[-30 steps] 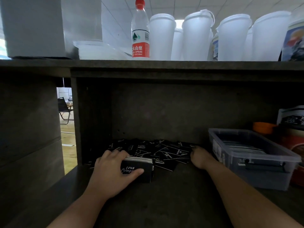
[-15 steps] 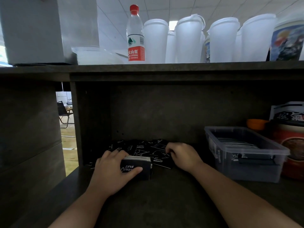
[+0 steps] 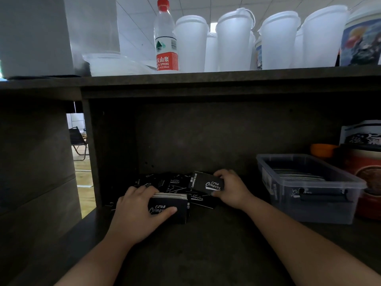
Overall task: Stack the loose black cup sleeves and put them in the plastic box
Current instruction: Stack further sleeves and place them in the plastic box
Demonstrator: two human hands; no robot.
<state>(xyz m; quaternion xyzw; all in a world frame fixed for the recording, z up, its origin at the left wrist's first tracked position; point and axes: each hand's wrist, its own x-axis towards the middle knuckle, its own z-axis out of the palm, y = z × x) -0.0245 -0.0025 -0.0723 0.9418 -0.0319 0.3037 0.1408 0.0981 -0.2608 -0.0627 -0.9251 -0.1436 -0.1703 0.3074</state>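
Observation:
Loose black cup sleeves [image 3: 165, 183] with white print lie scattered at the back of the lower shelf. My left hand [image 3: 137, 211] grips a thick stack of sleeves [image 3: 175, 205] standing on edge, thumb across its front. My right hand [image 3: 233, 188] holds a single black sleeve [image 3: 204, 183] lifted above the pile, just right of the stack. The clear plastic box [image 3: 309, 201] stands to the right, with several sleeves lying flat inside it.
The dark shelf board [image 3: 195, 244] runs under my forearms. Red and dark printed containers [image 3: 365, 172] and an orange lid [image 3: 321, 149] sit beyond the box. Above, the upper shelf carries a water bottle [image 3: 166, 38] and white lidded cups [image 3: 233, 42].
My right hand came left from beside the box to the loose pile and lifted one sleeve. My left hand kept its hold on the stack.

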